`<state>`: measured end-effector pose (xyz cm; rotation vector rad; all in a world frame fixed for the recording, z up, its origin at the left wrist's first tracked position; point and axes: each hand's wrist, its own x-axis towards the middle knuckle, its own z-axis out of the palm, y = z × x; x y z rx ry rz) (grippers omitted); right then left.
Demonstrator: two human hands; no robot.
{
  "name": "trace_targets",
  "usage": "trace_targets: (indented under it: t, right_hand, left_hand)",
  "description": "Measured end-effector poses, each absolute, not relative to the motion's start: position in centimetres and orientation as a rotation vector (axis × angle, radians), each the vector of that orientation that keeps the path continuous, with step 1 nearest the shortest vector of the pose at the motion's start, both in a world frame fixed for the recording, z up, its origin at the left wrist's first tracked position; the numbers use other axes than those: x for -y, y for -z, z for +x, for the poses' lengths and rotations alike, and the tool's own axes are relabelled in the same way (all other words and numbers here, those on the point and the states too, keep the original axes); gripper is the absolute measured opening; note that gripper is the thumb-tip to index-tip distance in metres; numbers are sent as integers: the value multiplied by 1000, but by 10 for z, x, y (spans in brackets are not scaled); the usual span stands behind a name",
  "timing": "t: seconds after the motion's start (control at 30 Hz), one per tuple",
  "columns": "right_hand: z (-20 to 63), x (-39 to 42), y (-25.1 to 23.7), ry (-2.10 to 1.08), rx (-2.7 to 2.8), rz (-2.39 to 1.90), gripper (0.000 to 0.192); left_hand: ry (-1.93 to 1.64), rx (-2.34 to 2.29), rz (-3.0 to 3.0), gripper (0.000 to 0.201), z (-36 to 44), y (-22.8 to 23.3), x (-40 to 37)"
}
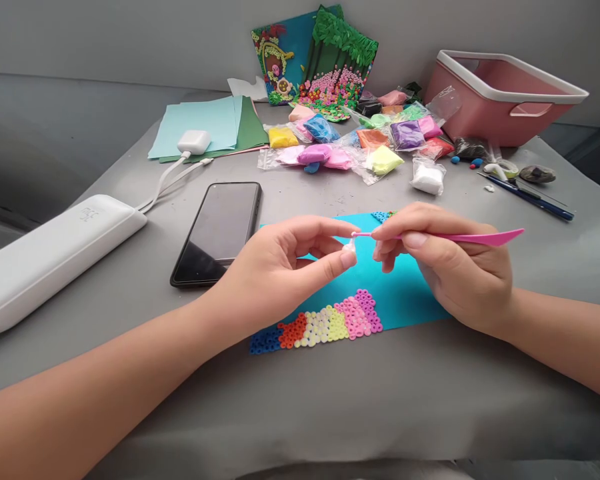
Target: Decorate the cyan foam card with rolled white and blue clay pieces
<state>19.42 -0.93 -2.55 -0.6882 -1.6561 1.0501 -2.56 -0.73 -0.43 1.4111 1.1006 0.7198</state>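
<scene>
Between the thumb and fingertips of my left hand is a small lump of white modelling clay. My right hand grips a pink plastic clay tool like a pen, its broad blade end pointing right. The tool's thin tip meets the white clay near my left index finger. Beneath both hands lies a blue sheet. Along its lower left edge run small clay rings in blocks of blue, orange, white, yellow, pink and purple. My hands hide part of the sheet.
A black phone and a white power bank lie at the left. Behind are bagged clays, coloured paper, two decorated panels and a pink bin. A dark blue pen-like tool rests at right.
</scene>
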Motion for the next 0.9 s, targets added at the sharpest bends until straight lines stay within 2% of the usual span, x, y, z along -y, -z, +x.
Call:
trace_targets:
  t: [0.1,0.23,0.37,0.47,0.7,0.9]
  right_hand:
    - [193,10,26,-1044,1595,-696,21]
    - [193,9,27,-1047,1590,-672,23]
    - [194,9,27,-1071,1623,-642,24]
    - [195,10,27,-1086,1679,-579,25]
    - [197,9,22,-1027,1828,-541,27]
    - [197,10,22,-1000,1847,-556,26]
  left_hand:
    - [-726,-1076,1317,39,-25,4,6]
    - [-791,-977,860,14,-24,0,2]
    - [-836,-952,565,12,-22,-5,0]
    - [-808,-938,613,5,-21,-6,0]
    - [-651,-1021,1138,17,-26,-1,4]
    - [-657,-1113,1234,19,-31,2,6]
